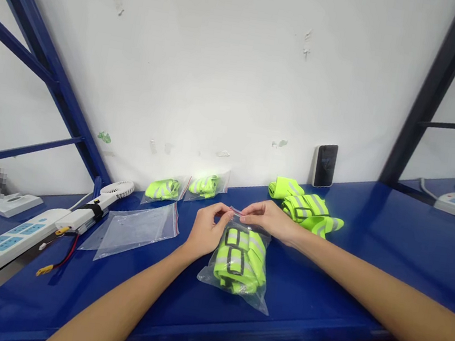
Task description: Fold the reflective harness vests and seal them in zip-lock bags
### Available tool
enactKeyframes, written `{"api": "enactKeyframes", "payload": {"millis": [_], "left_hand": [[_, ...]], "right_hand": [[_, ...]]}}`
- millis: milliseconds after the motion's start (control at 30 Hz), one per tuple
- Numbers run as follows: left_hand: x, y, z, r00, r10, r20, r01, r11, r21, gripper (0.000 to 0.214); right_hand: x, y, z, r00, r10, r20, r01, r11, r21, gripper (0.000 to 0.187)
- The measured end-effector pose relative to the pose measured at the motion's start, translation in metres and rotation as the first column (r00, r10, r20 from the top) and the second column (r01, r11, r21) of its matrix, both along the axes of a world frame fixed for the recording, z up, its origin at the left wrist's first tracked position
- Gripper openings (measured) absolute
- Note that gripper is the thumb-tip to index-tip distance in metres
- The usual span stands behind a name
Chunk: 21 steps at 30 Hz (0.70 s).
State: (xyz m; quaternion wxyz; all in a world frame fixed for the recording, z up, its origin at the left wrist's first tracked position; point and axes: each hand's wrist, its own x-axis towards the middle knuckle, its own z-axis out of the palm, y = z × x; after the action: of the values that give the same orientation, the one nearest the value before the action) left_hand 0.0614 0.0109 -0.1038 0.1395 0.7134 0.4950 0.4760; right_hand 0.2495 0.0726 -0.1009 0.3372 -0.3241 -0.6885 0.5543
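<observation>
Blue tabletop (322,281), both hands up on a stuffed zip bag (254,294)

The bag of hi-vis reflective straps (234,265) lay just below the hands, long axis running toward the body; left hand (207,231) and right hand (269,220) each pinched narrow on its top edge, nearly meeting at the red-lined seal (235,211)

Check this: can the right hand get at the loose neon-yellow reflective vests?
Likely yes: the right hand lies beside the loose neon-yellow reflective vests, nothing between, though it must first release the clear plastic bag it pinches.
</observation>
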Motion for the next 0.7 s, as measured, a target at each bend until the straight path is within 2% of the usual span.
{"api": "enactKeyframes", "payload": {"millis": [200, 267, 700], "left_hand": [[0.0019, -0.0009, 0.0016, 0.999, 0.018, -0.032, -0.017, 1.0, 0.025, 0.019], [0.0019, -0.0014, 0.0021, 0.999, 0.023, -0.039, -0.022, 0.999, 0.03, 0.019], [-0.0026, 0.0002, -0.0023, 0.998, -0.033, -0.047, 0.036, 0.998, 0.058, 0.019]], "right_hand": [[-0.002, -0.0029, -0.0001, 1.0, 0.025, 0.018, -0.029, 0.965, 0.262, 0.024], [-0.0019, -0.0029, -0.0007, 0.999, 0.02, 0.025, -0.027, 0.951, 0.309, 0.026], [-0.002, 0.0015, -0.0047, 0.999, -0.04, 0.029, 0.032, 0.973, 0.23, 0.027]]}}
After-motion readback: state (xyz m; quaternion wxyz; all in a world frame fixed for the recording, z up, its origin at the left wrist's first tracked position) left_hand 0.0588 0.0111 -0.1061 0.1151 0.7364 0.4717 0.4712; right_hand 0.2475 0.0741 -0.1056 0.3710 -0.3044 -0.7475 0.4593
